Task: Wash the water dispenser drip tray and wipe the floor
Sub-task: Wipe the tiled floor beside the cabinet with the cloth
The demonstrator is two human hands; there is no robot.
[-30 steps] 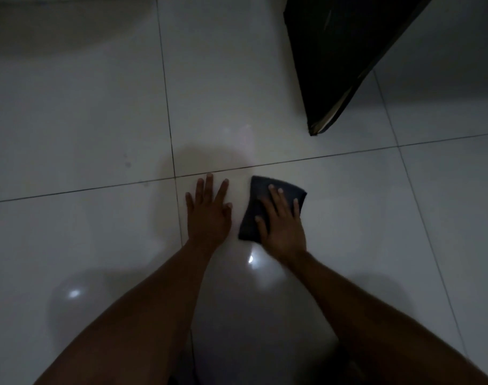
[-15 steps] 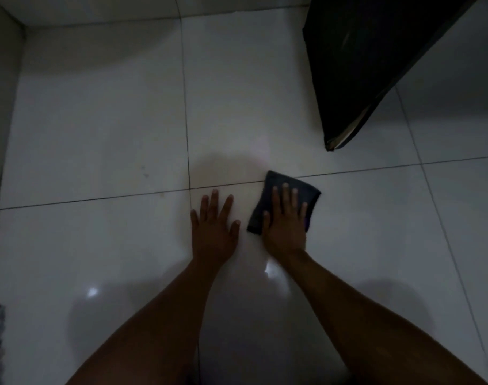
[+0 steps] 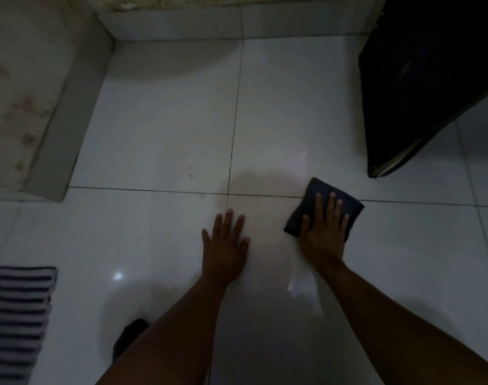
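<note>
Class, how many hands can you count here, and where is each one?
2. The left hand lies flat on the bare white tiled floor, near the middle. The right hand, to its right, presses flat on a dark folded cloth. No others show.

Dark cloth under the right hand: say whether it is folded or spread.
Folded: the dark cloth is a compact pad barely wider than the right hand pressing it.

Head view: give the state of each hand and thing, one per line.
floor, glossy, reflecting light.
cloth, folded, flat on the floor.
right hand, straight fingers pressing the cloth.
left hand, flat on the floor, fingers spread, empty.
striped mat, lying flat, partly out of frame.
</note>
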